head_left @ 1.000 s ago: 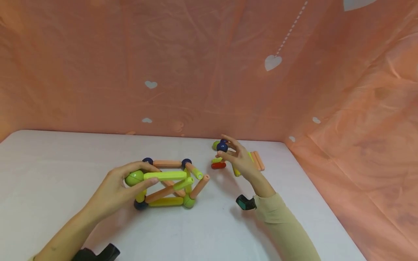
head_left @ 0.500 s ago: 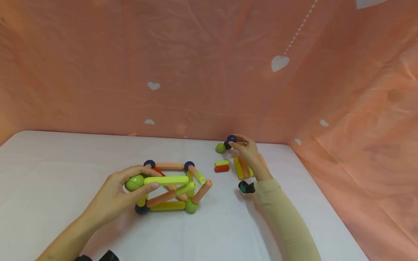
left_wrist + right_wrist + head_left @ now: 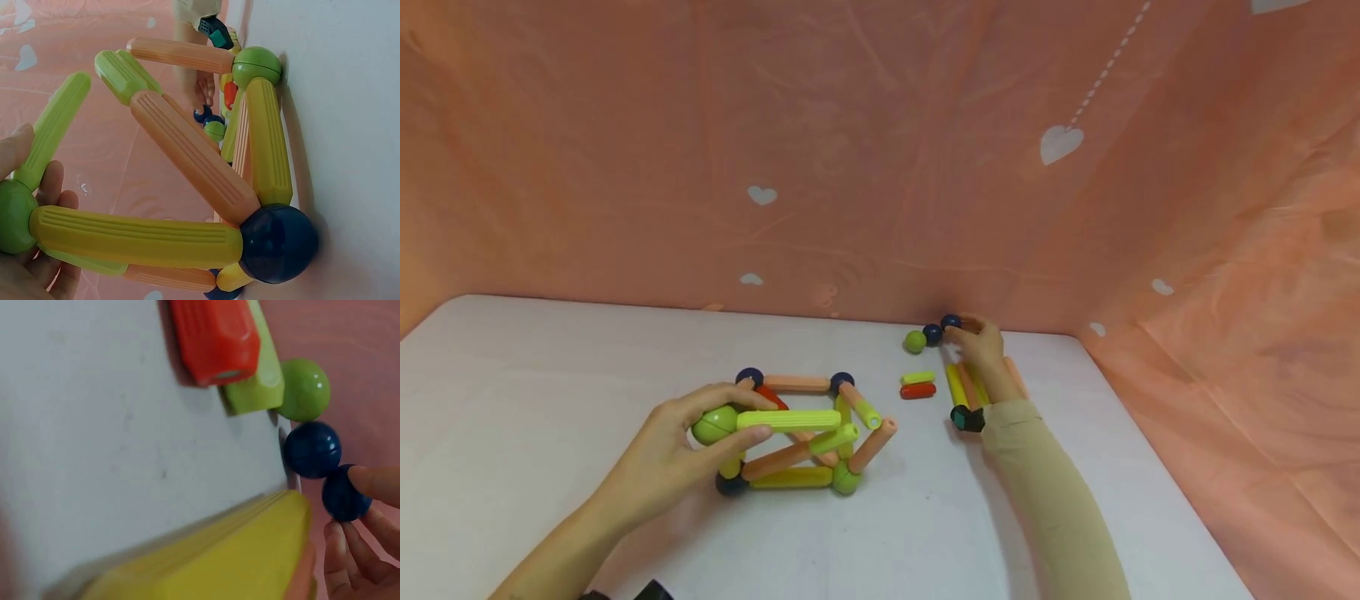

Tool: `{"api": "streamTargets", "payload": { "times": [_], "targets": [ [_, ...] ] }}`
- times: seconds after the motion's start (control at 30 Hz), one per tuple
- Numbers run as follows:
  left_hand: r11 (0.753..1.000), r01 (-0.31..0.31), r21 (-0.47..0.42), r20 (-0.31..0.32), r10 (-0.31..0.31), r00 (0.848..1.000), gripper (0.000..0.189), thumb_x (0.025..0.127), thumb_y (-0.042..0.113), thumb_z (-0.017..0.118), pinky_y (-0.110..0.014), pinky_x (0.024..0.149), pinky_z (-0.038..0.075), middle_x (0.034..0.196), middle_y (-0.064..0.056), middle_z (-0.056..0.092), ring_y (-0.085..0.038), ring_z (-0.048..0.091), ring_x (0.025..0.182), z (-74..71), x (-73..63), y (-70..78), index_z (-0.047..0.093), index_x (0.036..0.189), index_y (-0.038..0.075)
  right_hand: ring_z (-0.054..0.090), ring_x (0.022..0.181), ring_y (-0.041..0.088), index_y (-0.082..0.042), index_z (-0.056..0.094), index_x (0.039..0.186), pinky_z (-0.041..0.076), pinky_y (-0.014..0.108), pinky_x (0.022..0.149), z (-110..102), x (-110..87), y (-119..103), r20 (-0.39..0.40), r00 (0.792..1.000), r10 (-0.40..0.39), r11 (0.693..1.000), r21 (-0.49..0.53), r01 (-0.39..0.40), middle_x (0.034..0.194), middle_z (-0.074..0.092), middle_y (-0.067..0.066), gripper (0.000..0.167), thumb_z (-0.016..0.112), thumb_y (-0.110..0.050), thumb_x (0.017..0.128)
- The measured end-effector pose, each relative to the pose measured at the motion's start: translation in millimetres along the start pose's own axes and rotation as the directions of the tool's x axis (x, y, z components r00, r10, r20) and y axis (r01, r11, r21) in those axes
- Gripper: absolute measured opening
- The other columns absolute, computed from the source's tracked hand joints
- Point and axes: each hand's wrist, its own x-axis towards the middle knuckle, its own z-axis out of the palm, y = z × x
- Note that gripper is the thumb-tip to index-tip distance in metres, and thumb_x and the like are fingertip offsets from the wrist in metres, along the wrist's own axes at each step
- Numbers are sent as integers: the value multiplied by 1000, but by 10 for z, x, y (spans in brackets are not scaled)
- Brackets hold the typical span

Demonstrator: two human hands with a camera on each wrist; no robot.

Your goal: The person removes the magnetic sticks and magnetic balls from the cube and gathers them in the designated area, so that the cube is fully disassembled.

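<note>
My left hand (image 3: 658,454) grips a green ball (image 3: 713,425) at the raised corner of a structure built of rods and balls. From that ball a light-green rod (image 3: 788,421) points right, and a yellow rod (image 3: 137,232) runs to a dark blue ball (image 3: 279,244) on the table. Orange rods (image 3: 797,384) and a second green ball (image 3: 846,477) form other parts of the frame. Near the table's back edge, my right hand (image 3: 987,352) pinches a loose dark blue ball (image 3: 345,495) between thumb and fingers. It touches another dark blue ball (image 3: 312,450).
A loose green ball (image 3: 915,342) sits left of the blue pair. In front lie a short light-green rod (image 3: 917,377) and a short red rod (image 3: 917,391). Yellow (image 3: 957,385) and orange rods lie side by side under my right forearm. A pink cloth (image 3: 880,167) hangs behind the white table (image 3: 880,550).
My right hand has carried the dark blue ball back and down to the right side of the other blue ball. The left hand keeps its hold on the structure; the view has shifted slightly.
</note>
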Motion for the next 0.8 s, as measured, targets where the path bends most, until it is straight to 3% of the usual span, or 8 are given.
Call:
{"api": "streamTargets", "payload": {
  "times": [0.17, 0.4, 0.7, 0.8],
  "targets": [
    [1000, -2, -3, -1, 2, 1000, 18, 86, 30, 72, -10, 95, 35, 111, 12, 66, -15, 53, 120, 6, 0, -9, 67, 104, 34, 56, 112, 31, -6, 52, 135, 49, 38, 96, 1, 44, 37, 6, 1000, 21, 998, -60, -21, 133, 55, 16, 41, 60, -15, 95],
    [1000, -1, 17, -6, 1, 1000, 20, 86, 28, 72, -13, 91, 39, 111, 9, 66, -4, 53, 109, 12, -5, -26, 67, 106, 31, 54, 107, 30, -6, 53, 133, 49, 38, 94, 1, 71, 83, 4, 1000, 18, 986, -165, -17, 132, 54, 19, 41, 60, -16, 94],
    [1000, -25, 11, -14, 25, 1000, 20, 86, 26, 72, -14, 85, 41, 107, 8, 67, -5, 54, 101, 22, -9, -8, 68, 105, 31, 55, 114, 32, -9, 49, 139, 47, 39, 99, -47, -14, 60, -16, 999, 47, 993, -110, -48, 137, 52, 18, 49, 62, -18, 93],
    [999, -47, 4, -22, 47, 999, 20, 86, 24, 73, -16, 77, 42, 103, 8, 66, -8, 54, 93, 30, -12, -1, 68, 104, 29, 52, 120, 33, -8, 50, 138, 44, 40, 103, -91, -141, 40, -30, 1000, 6, 996, -94, -9, 136, 52, 18, 48, 63, -19, 93]
  ]
}}
